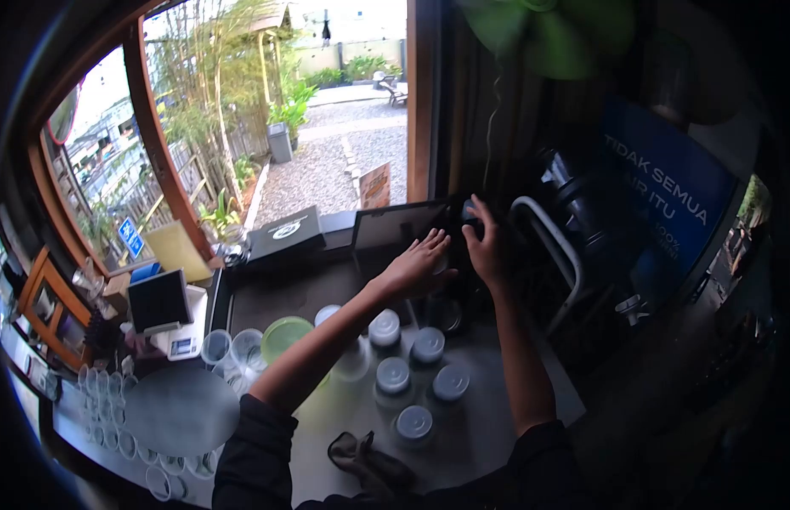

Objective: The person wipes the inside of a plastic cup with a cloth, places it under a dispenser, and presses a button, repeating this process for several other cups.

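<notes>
Both my arms reach forward over the counter. My left hand [419, 263] is stretched out with its palm down, in front of a dark framed panel [386, 228]; what lies under the palm is hard to make out. To its right, my right hand [487, 242] is raised with thumb and fingers apart, nothing plainly held, against a dark background. Between my forearms stand several jars with whitish lids [393, 374]. A green-rimmed round container [286, 338] is partly hidden behind my left forearm. A dark crumpled cloth [369, 463] lies nearest my body.
Many clear cups [106, 408] crowd the left side, by a large round translucent lid or disc [182, 410]. A screen on a stand [161, 302] is beyond them. A black box [286, 238] lies by the window. Metal tubing [556, 238] and a blue sign [658, 187] are at right.
</notes>
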